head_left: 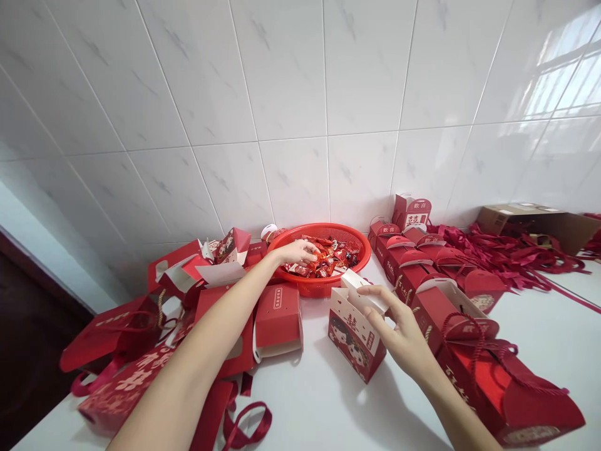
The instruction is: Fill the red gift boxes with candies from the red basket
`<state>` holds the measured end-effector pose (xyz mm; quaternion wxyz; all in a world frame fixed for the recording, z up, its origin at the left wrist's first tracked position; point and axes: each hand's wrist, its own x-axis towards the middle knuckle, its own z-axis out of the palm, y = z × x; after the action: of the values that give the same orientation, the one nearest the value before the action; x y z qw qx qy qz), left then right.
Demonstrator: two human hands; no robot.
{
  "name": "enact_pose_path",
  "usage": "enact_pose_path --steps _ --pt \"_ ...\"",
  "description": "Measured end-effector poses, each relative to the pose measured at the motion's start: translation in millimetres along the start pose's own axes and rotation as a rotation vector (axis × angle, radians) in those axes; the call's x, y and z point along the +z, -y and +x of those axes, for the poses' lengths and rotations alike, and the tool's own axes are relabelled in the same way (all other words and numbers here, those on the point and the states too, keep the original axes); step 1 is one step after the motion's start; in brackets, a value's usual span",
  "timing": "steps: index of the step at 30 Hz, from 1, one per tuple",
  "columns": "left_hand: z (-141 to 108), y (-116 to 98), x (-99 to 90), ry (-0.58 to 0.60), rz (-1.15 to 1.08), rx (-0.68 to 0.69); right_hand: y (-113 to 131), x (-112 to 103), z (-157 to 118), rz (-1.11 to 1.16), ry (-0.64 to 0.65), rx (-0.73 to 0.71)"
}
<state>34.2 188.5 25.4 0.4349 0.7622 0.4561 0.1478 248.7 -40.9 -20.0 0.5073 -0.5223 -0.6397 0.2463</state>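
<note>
My left hand [299,252] reaches over the rim of a red plastic basket [314,288]. Its fingers are curled together on the wrapped candies [335,254] heaped inside, seemingly pinching an orange-red one. In front of the basket, a small candy gift box [352,338] with a cartoon couple on its side stands on the white table, its top open. My right hand [387,313] grips the upper edge and white inner flap of this box between thumb and fingers. The inside of the box is mostly hidden.
Red boxes [279,319], some with flaps open, are piled on the left. Closed red boxes [408,266] stand in rows on the right. Behind them lie dark red ribbons [493,250] and a cardboard box [526,219]. A loose ribbon [248,426] lies at the front. The tiled wall [291,175] rises behind.
</note>
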Motion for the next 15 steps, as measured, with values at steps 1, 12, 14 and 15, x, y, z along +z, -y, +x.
enact_pose_path --steps 1,12,14,15 --pt "-1.4 0.0 -0.8 -0.005 0.022 0.011 -0.3 -0.3 0.2 0.003 0.005 -0.004" --pt "-8.4 5.0 -6.2 -0.23 0.512 -0.004 -2.4 0.7 -1.8 0.049 0.017 -0.022" --pt "-7.5 6.3 -5.4 -0.251 0.566 -0.028 -1.7 1.3 -1.6 0.053 0.014 -0.025" --pt "-6.6 6.6 -4.5 -0.253 0.578 -0.028 -1.4 1.4 -1.4 0.053 0.013 -0.026"
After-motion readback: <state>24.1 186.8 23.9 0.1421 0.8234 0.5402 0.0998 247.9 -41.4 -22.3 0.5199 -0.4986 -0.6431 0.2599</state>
